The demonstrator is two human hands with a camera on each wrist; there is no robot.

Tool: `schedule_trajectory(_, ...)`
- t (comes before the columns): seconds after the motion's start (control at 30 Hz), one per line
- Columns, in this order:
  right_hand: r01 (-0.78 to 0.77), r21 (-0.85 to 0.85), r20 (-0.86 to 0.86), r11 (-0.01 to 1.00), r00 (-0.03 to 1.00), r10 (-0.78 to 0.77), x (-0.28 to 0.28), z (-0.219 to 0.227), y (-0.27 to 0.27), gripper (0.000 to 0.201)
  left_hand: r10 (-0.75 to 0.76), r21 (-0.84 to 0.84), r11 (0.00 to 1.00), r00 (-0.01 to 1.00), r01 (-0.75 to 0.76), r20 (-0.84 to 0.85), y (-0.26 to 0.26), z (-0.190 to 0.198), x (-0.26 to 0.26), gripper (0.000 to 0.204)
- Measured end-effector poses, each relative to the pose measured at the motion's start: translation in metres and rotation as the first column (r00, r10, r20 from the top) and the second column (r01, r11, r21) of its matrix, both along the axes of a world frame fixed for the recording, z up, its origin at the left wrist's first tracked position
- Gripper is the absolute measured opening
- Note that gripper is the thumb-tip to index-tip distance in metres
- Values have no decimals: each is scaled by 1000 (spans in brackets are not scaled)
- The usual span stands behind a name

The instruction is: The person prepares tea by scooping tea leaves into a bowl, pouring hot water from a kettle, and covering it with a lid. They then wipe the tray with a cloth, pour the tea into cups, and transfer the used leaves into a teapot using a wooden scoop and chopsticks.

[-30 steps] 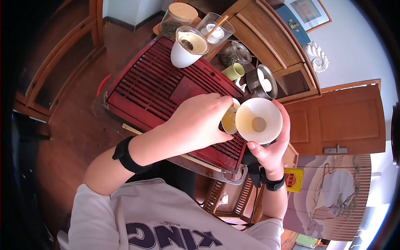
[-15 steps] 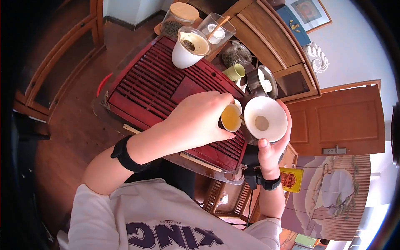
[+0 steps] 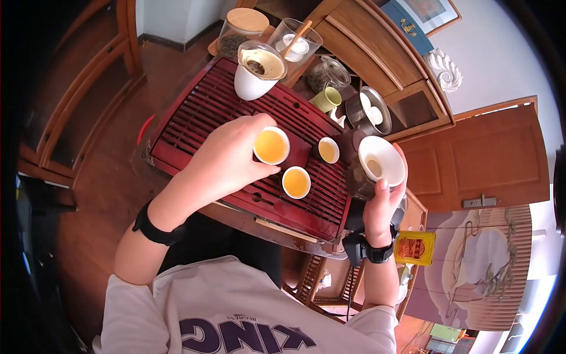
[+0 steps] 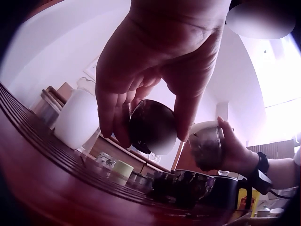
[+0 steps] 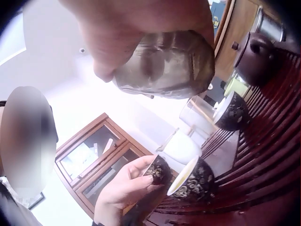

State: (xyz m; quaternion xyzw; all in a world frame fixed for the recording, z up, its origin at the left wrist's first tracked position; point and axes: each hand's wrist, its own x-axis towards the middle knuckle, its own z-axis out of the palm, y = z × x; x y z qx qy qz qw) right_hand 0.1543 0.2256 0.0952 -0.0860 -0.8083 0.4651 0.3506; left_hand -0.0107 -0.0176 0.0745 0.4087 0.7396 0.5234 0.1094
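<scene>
My left hand (image 3: 229, 150) holds a small teacup (image 3: 271, 146) of yellow tea by its side, thumb and fingers around it; the left wrist view shows its dark outside (image 4: 151, 123). My right hand (image 3: 380, 211) grips a larger cup (image 3: 386, 160), white inside with a trace of liquid at the bottom, its mouth tipped toward the tray. From the right wrist view its outside (image 5: 162, 66) looks grey. Between my hands, a teacup of tea (image 3: 296, 182) and another one (image 3: 328, 151) stand on the red slatted tea tray (image 3: 203, 118); their dark outsides carry raised patterns.
A white pot with a strainer (image 3: 253, 85) stands at the tray's far left end. Behind the tray are a lidded jar (image 3: 233, 44), a green cup (image 3: 326, 100) and a metal bowl (image 3: 356, 112). A dark teapot (image 5: 256, 61) sits near the right end.
My left hand has moved left with its teacup, away from the larger cup. My right hand has shifted slightly right, the larger cup turning in its grip. Two teacups on the tray have come into view.
</scene>
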Motion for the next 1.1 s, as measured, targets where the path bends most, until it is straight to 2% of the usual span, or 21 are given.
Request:
schedule_trajectory(0.07, 3, 30, 17, 1000, 1000, -4, 2, -1, 1, 83, 16, -48, 999, 1000, -16, 1, -6, -5, -2, 47)
schedule_trajectory(0.2, 9, -21, 35, 1000, 999, -9, -1, -10, 12, 81, 46, -37, 998, 999, -46, 13, -9, -16, -3, 46)
schedule_trajectory(0.4, 7, 122, 127, 993, 992, -23, -9, -14, 26, 78, 75, -6, 997, 996, -75, 52, -9, -24, -1, 49)
schedule_trajectory(0.47, 8, 272, 188, 962, 980, -61, -12, -13, 29, 77, 76, -6, 997, 995, -76, 67, -9, -27, -1, 49)
schedule_trajectory(0.8, -23, 418, 279, 908, 955, -104, -23, -1, 31, 79, 87, -11, 996, 996, -87, 28, -9, -37, -1, 47)
schedule_trajectory(0.9, -47, 507, 289, 861, 950, -118, -25, 1, 34, 80, 90, -10, 996, 995, -90, 43, -9, -39, -1, 47)
schedule_trajectory(0.97, -65, 605, 284, 793, 949, -139, -28, 4, 33, 81, 88, -13, 996, 995, -88, 48, -10, -40, -1, 47)
schedule_trajectory(1.1, -94, 644, 304, 759, 942, -142, -31, 12, 26, 82, 72, -18, 997, 995, -70, 67, -11, -39, -2, 47)
